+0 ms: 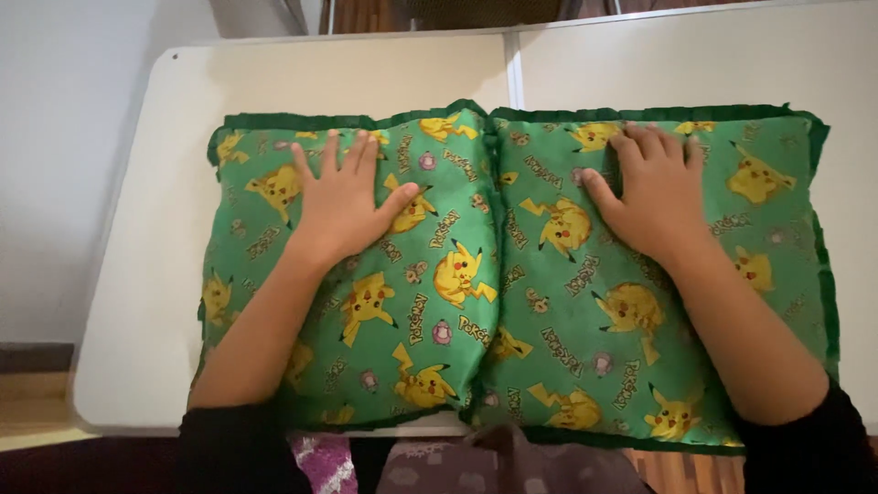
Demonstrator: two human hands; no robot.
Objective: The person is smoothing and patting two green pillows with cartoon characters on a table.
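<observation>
Two bare hands are pressing flat on two green cushions, neither one gripping anything: the left hand [343,203] is lying palm down with its four fingers spread toward twelve o'clock and its thumb pointing out toward three o'clock, and the right hand [651,192] is resting palm down with its fingers closer together, slightly curled at the tips, and its thumb reaching toward nine o'clock. Each hand is touching one cushion only. The left cushion [366,302] is lying under the left hand, and the right cushion [585,320] is lying under the right hand; both are wearing the same green fabric printed with many yellow cartoon creatures and edged with a darker green frill. The two cushions are sitting side by side, touching along a seam that is running from twelve o'clock to six o'clock between the hands. Both forearms are stretching down toward six o'clock, ending in two dark sleeves at the lower edge of the view. The cushions are covering most of a white table [146,274], which is showing a join line at twelve o'clock. A strip of wooden floor [27,402] is showing at eight o'clock.
</observation>
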